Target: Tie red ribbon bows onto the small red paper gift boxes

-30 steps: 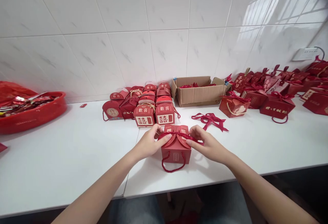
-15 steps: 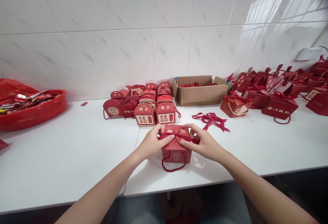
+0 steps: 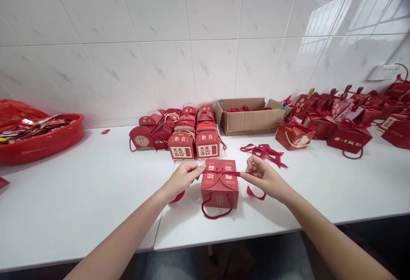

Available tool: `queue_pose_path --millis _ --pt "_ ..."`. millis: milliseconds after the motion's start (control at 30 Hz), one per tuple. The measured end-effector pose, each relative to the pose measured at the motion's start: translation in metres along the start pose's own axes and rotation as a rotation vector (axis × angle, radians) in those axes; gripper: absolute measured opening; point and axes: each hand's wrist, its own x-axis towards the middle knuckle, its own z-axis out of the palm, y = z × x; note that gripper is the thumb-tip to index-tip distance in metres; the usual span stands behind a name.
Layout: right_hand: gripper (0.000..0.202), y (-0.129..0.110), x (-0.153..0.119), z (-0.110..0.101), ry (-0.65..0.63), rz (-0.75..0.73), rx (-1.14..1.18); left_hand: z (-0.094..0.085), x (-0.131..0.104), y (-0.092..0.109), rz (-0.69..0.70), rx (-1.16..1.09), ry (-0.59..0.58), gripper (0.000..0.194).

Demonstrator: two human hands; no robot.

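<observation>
On the near tabletop (image 3: 96,194), midway across, stands a red gift box (image 3: 220,186), presumably light, stiff card that creases easily; its lower walls seem the safest hold. The left hand (image 3: 182,179) and right hand (image 3: 266,179) pinch a crimson ribbon (image 3: 232,173) (soft, probably slippery) straight across its top. Farther right lie loose ribbons (image 3: 264,149); farther left, clustered double-happiness boxes (image 3: 182,142) limit reach, with a cardboard carton (image 3: 253,123) by the far wall (image 3: 214,64).

Work area: indoor gift-box station; home or business premises cannot be determined.
Indicators: white table (image 3: 96,211) against a marbled tile wall (image 3: 163,7) with socket strip (image 3: 382,73); grouped red boxes (image 3: 182,145); carton (image 3: 254,123) containing ribbon (image 3: 238,109); red basin (image 3: 41,147) of wrapped pieces; single box (image 3: 219,198) near the front edge.
</observation>
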Motion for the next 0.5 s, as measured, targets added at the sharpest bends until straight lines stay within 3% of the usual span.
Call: queue_pose_path --millis 100,133,233,300,333,400,500 --pt "0.035 -0.004 -0.007 -0.012 -0.137 -0.09 -0.236 -0.022 -0.005 0.003 -0.053 0.078 -0.045 0.048" --pt "0.032 -0.005 -0.008 -0.013 -0.112 -0.119 -0.358 -0.031 -0.008 0.005 -0.082 0.108 -0.082 0.046" --pt "0.024 -0.004 -0.003 -0.007 0.248 -0.201 -0.606 -0.05 -0.015 0.014 -0.184 0.157 -0.274 0.035" --pt "0.026 -0.003 0.005 0.003 0.485 -0.247 -0.56 -0.048 -0.02 0.019 -0.179 0.09 -0.405 0.035" --pt "0.03 -0.004 0.009 0.009 0.541 -0.262 -0.474 -0.043 -0.022 0.021 -0.149 0.015 -0.434 0.037" --pt "0.036 -0.008 0.015 0.019 0.525 -0.255 -0.263 -0.026 -0.025 0.026 -0.087 -0.186 -0.394 0.041" --pt "0.032 -0.022 0.017 0.03 0.335 -0.197 -0.023 0.006 -0.029 0.033 -0.046 -0.393 -0.104 0.038"
